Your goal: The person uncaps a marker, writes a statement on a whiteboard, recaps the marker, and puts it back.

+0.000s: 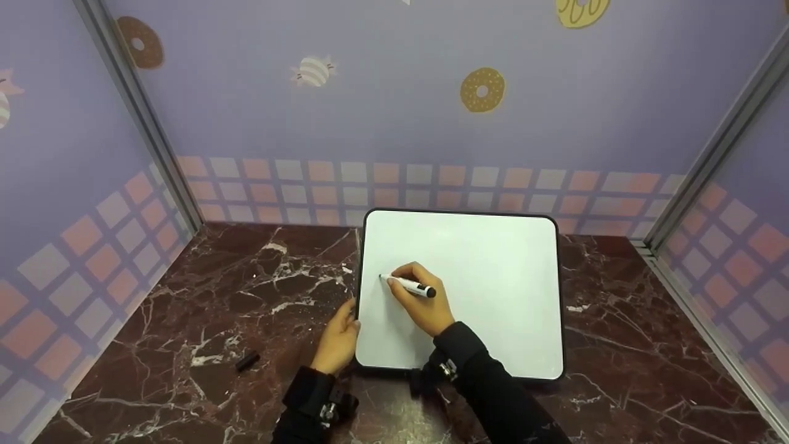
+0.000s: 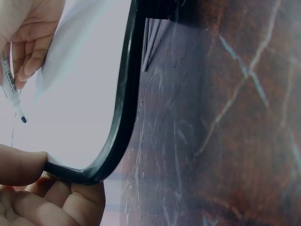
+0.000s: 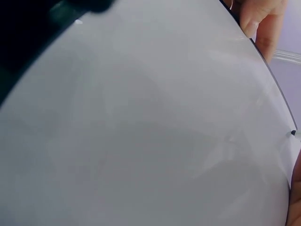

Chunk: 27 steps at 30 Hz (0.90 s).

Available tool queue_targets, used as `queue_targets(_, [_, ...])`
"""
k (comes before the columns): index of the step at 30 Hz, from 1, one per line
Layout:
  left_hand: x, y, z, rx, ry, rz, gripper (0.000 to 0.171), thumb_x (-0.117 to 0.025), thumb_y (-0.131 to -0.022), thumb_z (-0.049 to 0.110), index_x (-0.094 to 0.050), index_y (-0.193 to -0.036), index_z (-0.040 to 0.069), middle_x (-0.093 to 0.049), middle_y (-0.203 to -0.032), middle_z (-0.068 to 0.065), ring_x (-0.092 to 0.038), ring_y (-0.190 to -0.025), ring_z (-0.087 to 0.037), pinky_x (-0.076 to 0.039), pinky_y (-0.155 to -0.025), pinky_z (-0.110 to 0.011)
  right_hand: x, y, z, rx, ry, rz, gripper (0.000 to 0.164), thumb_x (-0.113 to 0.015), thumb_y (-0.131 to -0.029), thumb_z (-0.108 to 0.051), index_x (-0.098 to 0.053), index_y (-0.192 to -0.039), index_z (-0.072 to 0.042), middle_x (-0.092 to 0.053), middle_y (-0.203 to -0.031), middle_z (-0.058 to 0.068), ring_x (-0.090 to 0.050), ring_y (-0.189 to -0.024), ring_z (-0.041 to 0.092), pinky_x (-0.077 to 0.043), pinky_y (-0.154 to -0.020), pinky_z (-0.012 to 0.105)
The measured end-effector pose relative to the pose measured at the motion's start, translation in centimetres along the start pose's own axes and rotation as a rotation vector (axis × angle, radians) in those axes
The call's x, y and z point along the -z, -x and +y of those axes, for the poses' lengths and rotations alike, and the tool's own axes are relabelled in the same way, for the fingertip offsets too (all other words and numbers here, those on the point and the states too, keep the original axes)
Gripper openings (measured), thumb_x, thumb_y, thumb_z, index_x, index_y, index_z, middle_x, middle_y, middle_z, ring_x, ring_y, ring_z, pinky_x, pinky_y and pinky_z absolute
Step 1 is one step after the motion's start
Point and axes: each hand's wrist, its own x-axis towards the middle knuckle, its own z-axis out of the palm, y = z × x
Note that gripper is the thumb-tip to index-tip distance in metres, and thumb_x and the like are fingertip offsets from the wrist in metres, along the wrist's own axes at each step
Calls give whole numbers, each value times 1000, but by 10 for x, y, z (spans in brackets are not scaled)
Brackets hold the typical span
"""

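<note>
A whiteboard (image 1: 499, 283) with a black frame stands tilted on the table in the head view. My left hand (image 1: 338, 342) grips its left edge; in the left wrist view the thumb (image 2: 21, 165) lies on the front and the fingers curl behind the frame. Between thumb and fingers, my right hand (image 1: 428, 308) holds a white marker (image 1: 412, 285) with a black back end. Its dark tip points at the board's left part; whether it touches is hard to tell. The white surface shows no clear writing. On the table left of my left hand lies a small black marker cap (image 1: 248, 361).
The table (image 1: 277, 308) has a dark red marbled top. Behind it rises a purple wall (image 1: 394, 123) with printed donuts and checks, close to the board's upper edge. Side walls with metal corner posts (image 1: 138, 117) bound the space left and right.
</note>
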Motion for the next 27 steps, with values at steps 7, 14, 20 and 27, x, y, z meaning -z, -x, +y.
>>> queue_targets(7, [0, -1, 0, -2, 2, -3, 48, -39, -92, -2, -30, -138, -7, -36, -135, -34, -35, -126, -44, -32, -103, -51, 2, 3, -2, -26, -9, -42, 6, -63, -86, -22, -62, -87, -16, -67, -84, -5, -58, -69, 7, -48, -59, 25])
queue_targets(14, [0, 0, -3, -30, 18, -10, 47, -38, -91, -5, -29, -137, -10, -37, -134, -36, -37, -125, -44, -34, -102, -51, 3, 10, -1, 15, 5, -82, 5, -62, -86, -20, -63, -86, -15, -66, -79, -4, -56, -62, 7, -47, -55, 23])
queue_targets(20, [-1, -1, -4, -16, 11, 12, 47, -39, -90, -5, -32, -137, -9, -37, -134, -36, -37, -125, -43, -33, -103, -50, 3, 18, 1, 39, -2, -103, 6, -62, -86, -18, -63, -85, -12, -67, -78, -1, -56, -61, 7, -47, -54, 23])
queue_targets(27, [-2, -1, -4, -15, -5, 18, 48, -40, -90, -5, -32, -137, -9, -37, -133, -36, -37, -125, -44, -34, -102, -51, 4, 30, -9, 1, -7, -127, 4, -63, -85, -12, -63, -83, -9, -67, -79, 0, -56, -61, 7, -46, -54, 22])
